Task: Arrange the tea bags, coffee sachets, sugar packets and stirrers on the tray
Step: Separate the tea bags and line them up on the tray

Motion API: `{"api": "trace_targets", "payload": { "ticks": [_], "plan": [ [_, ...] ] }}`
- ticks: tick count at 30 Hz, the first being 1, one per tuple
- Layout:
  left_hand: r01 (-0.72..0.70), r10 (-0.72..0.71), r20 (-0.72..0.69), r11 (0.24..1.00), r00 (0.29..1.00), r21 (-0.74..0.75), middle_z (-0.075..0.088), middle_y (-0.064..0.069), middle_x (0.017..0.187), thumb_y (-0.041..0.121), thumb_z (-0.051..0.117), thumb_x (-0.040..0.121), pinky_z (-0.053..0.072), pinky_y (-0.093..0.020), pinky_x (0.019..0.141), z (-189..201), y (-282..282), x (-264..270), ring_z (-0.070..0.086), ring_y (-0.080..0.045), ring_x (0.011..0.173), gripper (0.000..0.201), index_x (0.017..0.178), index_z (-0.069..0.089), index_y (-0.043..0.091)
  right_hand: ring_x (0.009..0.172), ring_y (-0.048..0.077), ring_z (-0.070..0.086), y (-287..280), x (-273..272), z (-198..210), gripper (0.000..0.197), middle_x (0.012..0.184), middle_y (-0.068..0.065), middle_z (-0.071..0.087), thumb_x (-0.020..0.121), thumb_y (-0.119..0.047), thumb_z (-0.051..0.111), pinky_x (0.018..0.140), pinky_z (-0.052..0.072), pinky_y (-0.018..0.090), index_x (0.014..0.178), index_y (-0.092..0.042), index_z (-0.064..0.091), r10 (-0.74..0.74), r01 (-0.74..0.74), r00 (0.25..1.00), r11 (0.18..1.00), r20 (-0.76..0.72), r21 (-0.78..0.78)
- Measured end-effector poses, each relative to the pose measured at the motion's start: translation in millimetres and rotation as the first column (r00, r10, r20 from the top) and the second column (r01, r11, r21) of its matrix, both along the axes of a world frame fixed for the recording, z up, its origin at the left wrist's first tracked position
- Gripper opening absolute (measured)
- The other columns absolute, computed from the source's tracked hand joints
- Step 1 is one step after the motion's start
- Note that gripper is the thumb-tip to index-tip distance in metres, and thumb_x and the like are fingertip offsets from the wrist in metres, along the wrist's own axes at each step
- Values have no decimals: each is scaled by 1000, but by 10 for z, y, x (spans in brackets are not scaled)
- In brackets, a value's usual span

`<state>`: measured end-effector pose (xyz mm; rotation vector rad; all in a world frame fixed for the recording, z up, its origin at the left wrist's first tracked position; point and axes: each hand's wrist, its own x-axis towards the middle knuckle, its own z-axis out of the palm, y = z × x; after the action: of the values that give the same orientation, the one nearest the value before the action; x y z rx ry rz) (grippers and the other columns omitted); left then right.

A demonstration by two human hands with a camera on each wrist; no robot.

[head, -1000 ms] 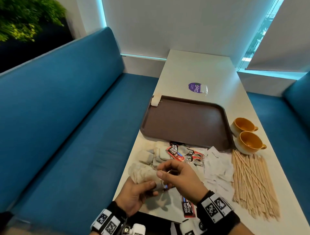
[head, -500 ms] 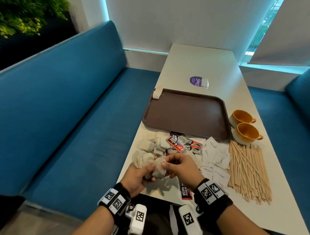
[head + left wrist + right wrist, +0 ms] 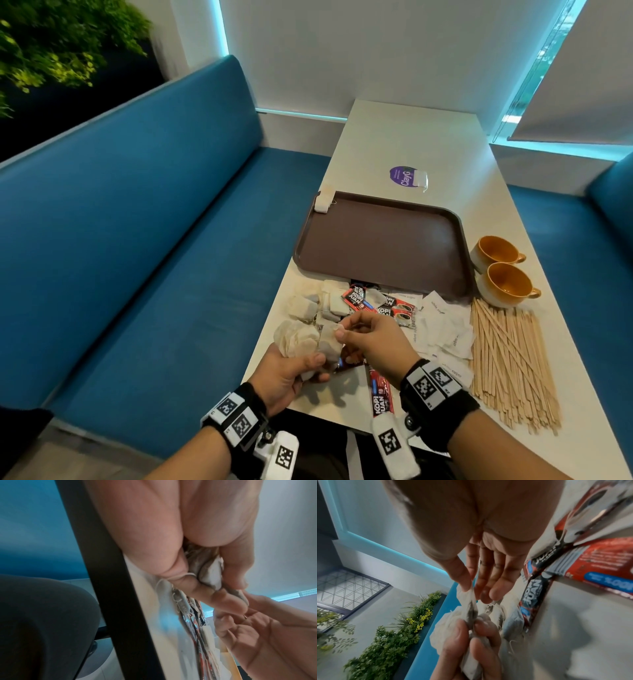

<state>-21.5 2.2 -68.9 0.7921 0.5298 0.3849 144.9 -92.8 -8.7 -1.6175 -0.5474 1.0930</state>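
- A bunch of tea bags (image 3: 301, 339) is held in the left hand (image 3: 287, 375), with the fingers curled round it, just above the near edge of the table (image 3: 411, 137).
- The top of one tea bag in that bunch is pinched between the thumb and first finger of the right hand (image 3: 373, 337); the other fingers are held loose.
- The step in hand looks like the gathering and tidying of the tea bags, so they can be put on the tray (image 3: 383, 240) together.
- Next, the bunch would need to be carried forward to the tray and laid down flat, with the strings kept from tangling.
- One tea bag (image 3: 324, 202) is already set on the far left corner of the tray.
- Some more tea bags, too piled up to count, are left on the table near the tray.
- Several red coffee sachets (image 3: 356, 298) are mixed in; the number cannot be told.
- A heap of white sugar packets (image 3: 445, 325) is seen beside them.
- Many wooden stirrers (image 3: 510, 359) are spread out on the right.
- Two orange cups (image 3: 503, 284) are stood beside the tray.
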Motion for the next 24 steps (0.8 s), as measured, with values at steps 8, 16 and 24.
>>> {"api": "trace_targets", "payload": {
  "ticks": [8,16,24],
  "plan": [
    [-26,26,-13,999,1000,-26,67,-34,116,-3,79,73,62,-38,63,11,4,15,70,-41,91,47,119,69,0,73,26,66,30,-15,-28,18,87,22,64,85,0,77,68,63,43,91,-8,63,10,-26,986,995,165,95],
    [-34,33,-27,998,999,-44,66,-34,118,0,77,79,63,-36,63,50,21,12,70,-42,97,36,115,73,5,72,25,70,13,-48,-75,18,84,18,75,83,1,80,79,61,50,89,-16,80,83,-90,976,996,203,27],
    [-53,52,-13,997,999,-59,67,-35,113,3,78,78,62,-35,61,74,23,32,70,-38,85,36,113,73,4,86,28,76,81,-4,-90,19,88,9,78,81,4,80,81,63,35,90,-13,82,41,-47,983,998,180,29]
  ]
}}
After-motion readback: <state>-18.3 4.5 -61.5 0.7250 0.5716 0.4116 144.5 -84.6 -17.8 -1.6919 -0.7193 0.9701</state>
